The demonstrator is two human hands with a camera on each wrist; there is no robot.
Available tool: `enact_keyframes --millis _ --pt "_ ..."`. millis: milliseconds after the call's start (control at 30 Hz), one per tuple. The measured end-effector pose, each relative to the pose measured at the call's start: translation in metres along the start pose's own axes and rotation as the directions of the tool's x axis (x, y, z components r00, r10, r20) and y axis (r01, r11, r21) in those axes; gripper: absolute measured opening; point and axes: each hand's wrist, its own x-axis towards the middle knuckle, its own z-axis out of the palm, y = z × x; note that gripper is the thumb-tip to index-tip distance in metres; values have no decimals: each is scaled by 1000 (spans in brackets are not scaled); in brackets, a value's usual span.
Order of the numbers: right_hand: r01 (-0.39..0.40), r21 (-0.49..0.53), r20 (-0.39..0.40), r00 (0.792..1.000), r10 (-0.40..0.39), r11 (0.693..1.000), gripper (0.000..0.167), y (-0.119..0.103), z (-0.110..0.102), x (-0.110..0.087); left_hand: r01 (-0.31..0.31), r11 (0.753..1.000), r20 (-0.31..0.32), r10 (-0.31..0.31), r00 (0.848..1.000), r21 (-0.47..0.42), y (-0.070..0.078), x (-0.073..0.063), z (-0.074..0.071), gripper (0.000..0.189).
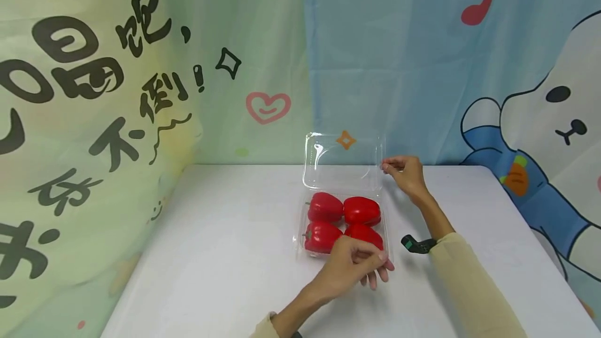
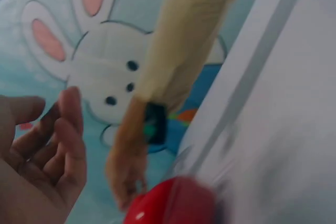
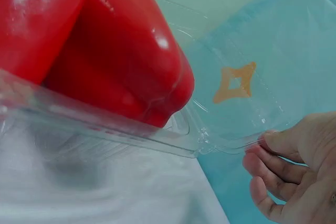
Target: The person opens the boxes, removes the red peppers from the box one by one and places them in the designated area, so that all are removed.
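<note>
A clear plastic clamshell box (image 1: 300, 231) sits on the table with its transparent lid (image 1: 345, 171) raised at the back. Inside are several red bell peppers (image 1: 325, 207), arranged in two rows. My right hand (image 1: 407, 175) pinches the right edge of the lid between thumb and fingers, as the right wrist view shows at close range (image 3: 296, 166). In the head view my left hand (image 1: 352, 265) overlaps the near right pepper (image 1: 363, 232) and the box's front right corner. Its fingers are loosely bent with nothing between them.
The white table (image 1: 225, 254) runs back to a printed cloth backdrop (image 1: 235, 30) with cartoon figures and writing. A dark band with a green patch (image 1: 418, 244) sits at my right wrist, by the beige sleeve (image 1: 469, 280).
</note>
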Motion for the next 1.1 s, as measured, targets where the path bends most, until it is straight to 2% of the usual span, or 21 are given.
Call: enact_keyframes --millis 67,100,167,267,333,433,500,533,633,733,800,967,1100 --pt "-4 3 4 1000 4 1000 26 1 1 0 -82 997 -123 83 989 16 10 -4 -12 26" --pt "-8 8 6 1000 8 1000 27 2 2 0 -114 993 -194 119 974 38 13 -5 -19 24" --pt "-13 9 11 1000 13 1000 27 3 3 0 -148 984 -325 173 930 100 16 -7 -35 22" --pt "-34 22 26 999 33 999 29 5 6 1 -102 968 -504 207 839 228 16 -8 -59 20" --pt "-51 38 38 998 49 998 30 6 8 1 -20 946 -603 223 766 324 12 -7 -76 21" --pt "-71 50 55 996 68 996 32 7 10 0 121 905 -713 233 661 408 4 -7 -98 24" --pt "-74 44 64 995 71 996 31 7 12 -2 186 884 -757 240 607 429 -4 -6 -111 24" --pt "-72 41 66 995 69 997 31 7 13 -2 208 877 -771 240 590 432 -8 -6 -116 24" --pt "-65 32 78 995 63 997 30 8 15 -3 264 866 -799 221 559 424 -21 -6 -126 21" --pt "-72 30 87 994 69 997 29 8 17 -4 298 867 -814 185 550 398 -33 -5 -133 20" --pt "-83 27 93 992 80 996 30 8 18 -4 308 878 -819 149 554 368 -40 -3 -136 20" --pt "-118 13 110 987 116 993 29 9 22 -6 294 908 -806 75 587 298 -53 2 -139 24" --pt "-149 6 138 980 147 989 30 11 26 -6 276 927 -805 43 592 253 -59 5 -140 26"
